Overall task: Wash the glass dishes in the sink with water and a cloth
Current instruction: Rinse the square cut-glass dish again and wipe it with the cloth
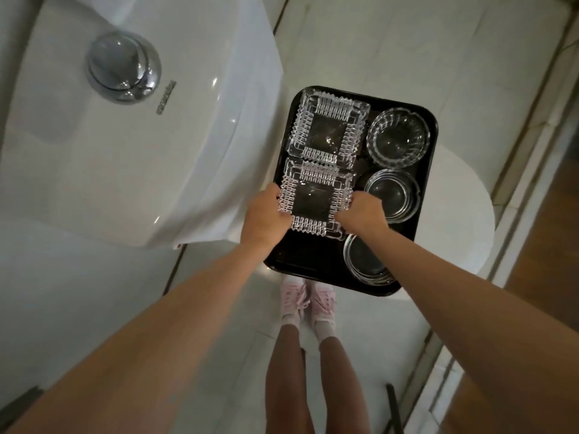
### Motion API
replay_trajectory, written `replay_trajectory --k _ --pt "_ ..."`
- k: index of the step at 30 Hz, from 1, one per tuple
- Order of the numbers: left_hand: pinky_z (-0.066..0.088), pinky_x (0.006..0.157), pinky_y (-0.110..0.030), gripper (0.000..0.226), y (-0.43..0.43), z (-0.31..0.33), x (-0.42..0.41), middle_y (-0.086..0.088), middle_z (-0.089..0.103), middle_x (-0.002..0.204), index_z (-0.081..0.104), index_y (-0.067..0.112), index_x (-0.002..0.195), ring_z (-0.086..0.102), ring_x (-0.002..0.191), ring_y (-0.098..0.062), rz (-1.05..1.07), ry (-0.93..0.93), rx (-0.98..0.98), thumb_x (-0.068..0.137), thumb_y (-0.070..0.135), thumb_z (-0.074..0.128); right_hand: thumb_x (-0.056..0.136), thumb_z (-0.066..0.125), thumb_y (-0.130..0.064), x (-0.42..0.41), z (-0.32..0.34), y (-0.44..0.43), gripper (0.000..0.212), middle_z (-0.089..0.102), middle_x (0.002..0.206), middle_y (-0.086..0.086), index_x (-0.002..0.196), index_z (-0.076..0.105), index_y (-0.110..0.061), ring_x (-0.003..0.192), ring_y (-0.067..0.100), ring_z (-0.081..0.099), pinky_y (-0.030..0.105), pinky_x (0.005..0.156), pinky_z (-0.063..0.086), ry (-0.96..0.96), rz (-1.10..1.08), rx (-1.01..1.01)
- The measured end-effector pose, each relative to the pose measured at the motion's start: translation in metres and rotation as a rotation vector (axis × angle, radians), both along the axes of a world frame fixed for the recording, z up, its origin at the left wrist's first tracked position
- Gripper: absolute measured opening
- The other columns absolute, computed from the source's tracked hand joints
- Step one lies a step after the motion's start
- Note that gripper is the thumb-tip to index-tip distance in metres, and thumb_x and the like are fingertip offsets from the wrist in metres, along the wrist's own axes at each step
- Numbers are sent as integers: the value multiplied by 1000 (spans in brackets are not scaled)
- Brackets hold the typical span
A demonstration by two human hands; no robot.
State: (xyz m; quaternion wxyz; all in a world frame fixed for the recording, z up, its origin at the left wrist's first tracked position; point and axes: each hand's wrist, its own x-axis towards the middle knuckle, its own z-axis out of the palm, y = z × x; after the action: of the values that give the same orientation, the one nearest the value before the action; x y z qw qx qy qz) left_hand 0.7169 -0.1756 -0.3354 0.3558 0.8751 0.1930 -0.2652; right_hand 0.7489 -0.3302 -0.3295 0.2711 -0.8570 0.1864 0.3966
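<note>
Head view, looking straight down: a black tray point(313, 272) of glass dishes sits beside a white toilet cistern point(125, 170). The nearer square glass dish point(315, 202) lies squarely between the hands, equally close to each. The left hand point(266, 219) curls round its left edge and the right hand point(365, 214) grips its right edge, both clamped on it. It touches the farther square dish point(329, 130). No sink or cloth shows, so lifting it straight up and carrying it off seems next.
</note>
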Motion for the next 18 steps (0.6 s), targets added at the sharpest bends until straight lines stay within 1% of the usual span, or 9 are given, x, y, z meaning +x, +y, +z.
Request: replay_trajectory --k 3,6,8,10,13,15,18 --pt "37 68 -27 33 -3 -9 3 -11 54 103 53 6 112 52 87 -25 20 -20 38 80 -3 55 83 57 -4 2 -4 0 9 55 86 11 91 59 -1 88 30 61 27 66 42 -2 -11 -16" --pt "37 64 -28 30 -5 -16 5 -13 57 100 57 6 107 54 84 -26 31 -34 71 78 -4 55 84 58 -6 1 -10 1 7 54 88 10 89 55 -5 79 24 54 27 66 41 -3 -22 -20" --pt "36 62 -28 26 -6 -19 4 -12 58 95 58 5 101 54 80 -25 42 -56 92 77 -5 55 84 58 -8 1 -13 0 13 52 90 9 96 57 -3 79 23 51 26 66 40 -12 -24 -28" --pt "36 62 -29 24 -8 -23 1 -11 59 96 58 4 99 56 82 -27 51 -84 107 77 -5 55 85 58 -8 -1 -16 0 17 52 90 8 101 58 -2 79 22 50 26 66 40 -30 -20 -38" --pt "35 63 -28 25 -10 -25 -2 -10 59 99 58 4 101 55 86 -26 60 -123 134 78 -5 54 86 58 -8 -3 -17 -1 16 55 93 9 100 58 -1 78 21 50 25 64 40 -61 -18 -44" --pt "33 63 -26 26 -10 -26 -4 -8 57 98 58 5 103 54 86 -25 102 -144 144 79 -4 54 86 59 -9 -5 -18 0 17 59 100 13 102 58 -1 84 25 55 27 65 40 -92 -4 -52" --pt "29 63 -22 26 -10 -27 -7 0 49 93 57 5 104 46 82 -16 152 -148 169 79 -4 55 88 60 -12 -7 -20 2 27 59 110 16 111 53 0 100 32 59 28 69 40 -121 26 -63"
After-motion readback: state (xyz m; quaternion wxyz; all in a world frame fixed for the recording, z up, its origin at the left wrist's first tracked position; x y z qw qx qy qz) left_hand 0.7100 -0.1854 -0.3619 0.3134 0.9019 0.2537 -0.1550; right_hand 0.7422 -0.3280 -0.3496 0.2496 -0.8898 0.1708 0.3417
